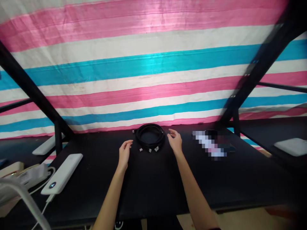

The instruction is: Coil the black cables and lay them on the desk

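A coil of black cable [150,145] lies on the black tabletop [148,185], near its back edge. Several small pale connectors [150,150] stick out along its front, and another shows at its left. Just left of the coil is my left hand [124,153], fingers a little curled and apart, touching nothing that I can see. On the other side my right hand [175,140] hovers close to the coil's right edge, its fingers and thumb spread with nothing between them.
A white power bank [63,174] with a white cable plugged in lies at the left. Beyond it sits a white power strip [33,177]. A blurred-out item [211,143] is at the right. Black metal frame bars [261,67] rise on both sides before a striped sheet [144,76].
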`<control>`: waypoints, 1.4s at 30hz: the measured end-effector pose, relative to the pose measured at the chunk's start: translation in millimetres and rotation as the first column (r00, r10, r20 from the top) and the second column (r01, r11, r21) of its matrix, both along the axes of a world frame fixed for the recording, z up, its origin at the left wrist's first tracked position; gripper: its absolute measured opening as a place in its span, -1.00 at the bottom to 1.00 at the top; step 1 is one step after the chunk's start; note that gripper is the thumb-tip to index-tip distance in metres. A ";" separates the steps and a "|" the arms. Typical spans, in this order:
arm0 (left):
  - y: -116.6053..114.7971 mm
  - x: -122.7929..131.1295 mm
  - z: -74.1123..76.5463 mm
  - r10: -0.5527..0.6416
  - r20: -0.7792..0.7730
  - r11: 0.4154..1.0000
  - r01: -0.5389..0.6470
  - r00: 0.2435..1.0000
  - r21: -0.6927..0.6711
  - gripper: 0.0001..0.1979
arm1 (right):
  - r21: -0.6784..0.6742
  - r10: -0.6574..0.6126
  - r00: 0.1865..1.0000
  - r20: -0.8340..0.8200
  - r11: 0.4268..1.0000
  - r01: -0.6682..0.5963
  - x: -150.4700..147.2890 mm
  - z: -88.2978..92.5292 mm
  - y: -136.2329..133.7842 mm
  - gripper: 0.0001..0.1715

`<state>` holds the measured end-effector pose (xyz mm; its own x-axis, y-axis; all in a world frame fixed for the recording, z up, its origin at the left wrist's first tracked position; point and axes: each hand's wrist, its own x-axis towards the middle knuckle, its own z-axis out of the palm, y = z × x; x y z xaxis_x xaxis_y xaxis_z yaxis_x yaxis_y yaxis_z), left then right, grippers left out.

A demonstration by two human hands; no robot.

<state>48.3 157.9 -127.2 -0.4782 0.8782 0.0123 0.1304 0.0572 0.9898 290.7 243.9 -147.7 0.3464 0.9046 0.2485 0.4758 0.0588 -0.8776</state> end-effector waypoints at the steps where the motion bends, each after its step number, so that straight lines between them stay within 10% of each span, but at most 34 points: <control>1: -1.0 -3.1 -1.0 0.013 0.049 1.000 -0.014 0.999 0.015 -0.70 | -0.024 -0.020 1.000 0.007 1.000 0.020 6.0 -1.1 2.2 -0.65; 20: 2.7 -9.9 -16.1 0.039 0.378 0.999 -0.045 0.925 0.006 -0.73 | -0.392 0.172 0.917 0.360 0.920 -0.019 13.2 -8.4 -3.6 -0.69; 42: 3.2 -9.1 -20.9 0.014 0.000 0.996 -0.014 1.000 0.087 -0.77 | -0.444 0.217 0.902 0.374 0.895 -0.032 3.5 10.7 -15.7 -0.68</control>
<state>39.2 161.1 -148.1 -0.4901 0.8672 0.0887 0.1310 -0.0273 0.9910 294.2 228.2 -137.0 0.1768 0.9817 -0.0701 0.8054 -0.1853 -0.5630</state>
